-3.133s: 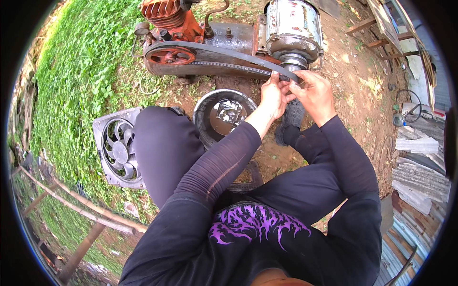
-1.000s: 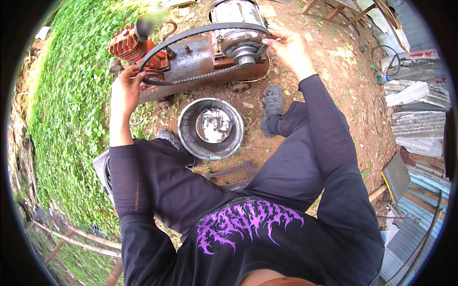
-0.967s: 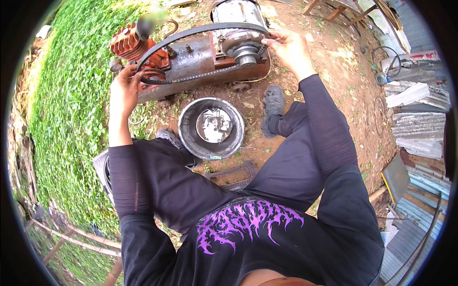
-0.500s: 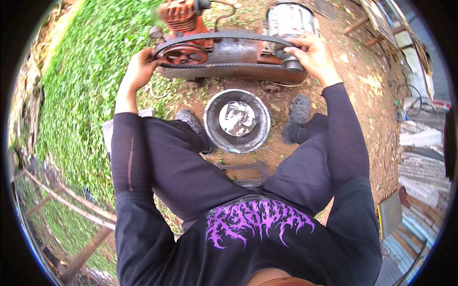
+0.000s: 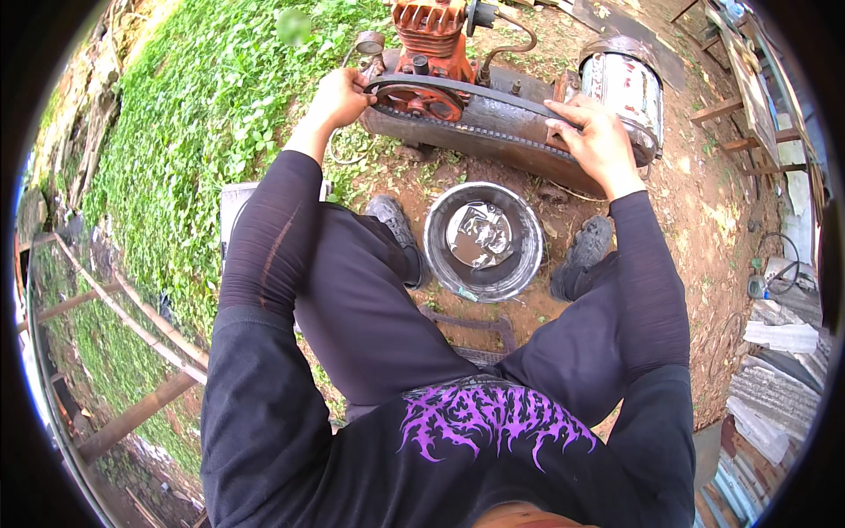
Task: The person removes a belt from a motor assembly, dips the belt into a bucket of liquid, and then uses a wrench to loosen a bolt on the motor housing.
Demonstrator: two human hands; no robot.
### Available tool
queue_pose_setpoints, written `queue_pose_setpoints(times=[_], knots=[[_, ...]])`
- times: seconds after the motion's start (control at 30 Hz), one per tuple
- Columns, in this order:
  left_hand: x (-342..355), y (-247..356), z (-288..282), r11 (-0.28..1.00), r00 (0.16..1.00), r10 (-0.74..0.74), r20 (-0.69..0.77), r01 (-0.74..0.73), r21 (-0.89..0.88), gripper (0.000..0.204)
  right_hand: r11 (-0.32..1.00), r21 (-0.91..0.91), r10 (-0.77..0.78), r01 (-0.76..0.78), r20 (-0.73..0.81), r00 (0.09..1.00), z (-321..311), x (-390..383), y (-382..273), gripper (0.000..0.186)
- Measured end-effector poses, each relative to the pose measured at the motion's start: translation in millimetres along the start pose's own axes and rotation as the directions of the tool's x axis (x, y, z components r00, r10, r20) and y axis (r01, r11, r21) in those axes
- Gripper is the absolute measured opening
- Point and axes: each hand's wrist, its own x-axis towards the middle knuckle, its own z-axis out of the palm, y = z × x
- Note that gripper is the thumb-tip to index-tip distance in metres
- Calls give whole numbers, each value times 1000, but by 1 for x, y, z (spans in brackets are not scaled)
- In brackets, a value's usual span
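The person is squatting on bare dirt and reaching forward with both arms to a rusty machine [image 5: 493, 123] lying on the ground. The left hand [image 5: 339, 95] is curling its fingers over the black belt [image 5: 480, 106] where it is wrapping around the orange wheel [image 5: 421, 99], so it is gripping the belt at that end. The right hand [image 5: 597, 141] is lying flat-fingered on top of the same belt near the grey motor [image 5: 627, 92], pressing on it with the fingers stretched out; whether the thumb is hooking under the belt cannot be told. The belt is running in a long loop between the wheel on the left and the motor on the right, resting along the top of the machine's dark body. An orange finned pump block [image 5: 431, 31] is standing above the wheel, with a curved pipe [image 5: 515, 31] coming off its right side.

Between the person's feet, a round metal pan [image 5: 482, 239] is sitting on the dirt just in front of the machine, holding a shiny metal part [image 5: 480, 233]. The left shoe [image 5: 394, 231] is touching the pan's left edge, and the right shoe [image 5: 581, 257] is sitting just beside its right edge. Green grass [image 5: 194, 106] is covering the ground to the left.
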Motion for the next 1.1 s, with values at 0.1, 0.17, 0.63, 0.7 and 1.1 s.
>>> queue_pose_setpoints(times=[0.1, 0.17, 0.63, 0.7, 1.1], knots=[[9, -13, -3, 999, 997, 40, 63, -40, 6, 24, 996, -31, -80, 80, -11, 997, 20, 11, -10, 24], [12, -20, -5, 997, 991, 73, 115, -72, -16, 23, 990, -35, -139, 138, -16, 990, 30, 17, -16, 24], [9, -58, 30, 934, 988, 86, 126, -37, -356, 27, 995, 11, -103, 103, 29, 994, 72, 29, -27, 39], [11, -60, 35, 929, 990, 44, 135, 10, -370, 28, 993, 53, -111, 110, 18, 994, 76, 33, -29, 41], [1, -50, 45, 793, 971, -88, 223, 204, -574, 18, 965, 87, -243, 249, -78, 967, 95, 24, -91, 25]])
